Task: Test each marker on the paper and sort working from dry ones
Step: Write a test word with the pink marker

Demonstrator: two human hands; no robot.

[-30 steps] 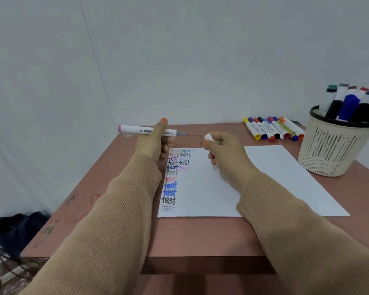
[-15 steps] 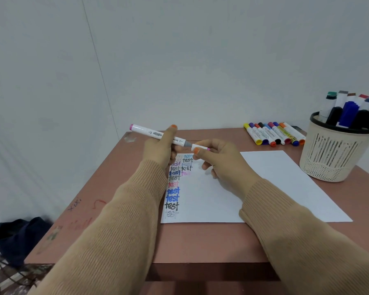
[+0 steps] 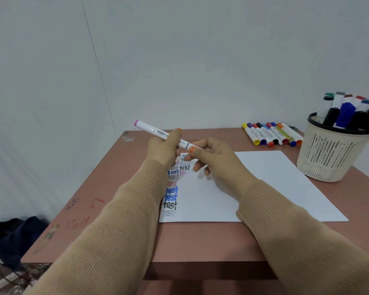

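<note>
My left hand [image 3: 162,148] grips a white marker [image 3: 152,130] with a pink end, held tilted above the top left of the white paper [image 3: 264,182]. My right hand [image 3: 216,160] pinches the marker's cap at the marker's right end, where the cap meets the barrel. Columns of the word "test" in several colours [image 3: 172,189] run down the paper's left edge, partly hidden by my left wrist. A row of several capped markers [image 3: 272,134] lies at the table's far side. More markers stand in a beige basket [image 3: 330,158] at the far right.
The paper lies on a reddish-brown table [image 3: 107,201] with scribbles near its left edge. A white wall rises right behind the table. Dark cloth and cables lie on the floor at the lower left [image 3: 11,237].
My right hand has brought the cap from apart onto the marker's tip end. The left hand has tilted the marker, pink end up, and both hands have closed together.
</note>
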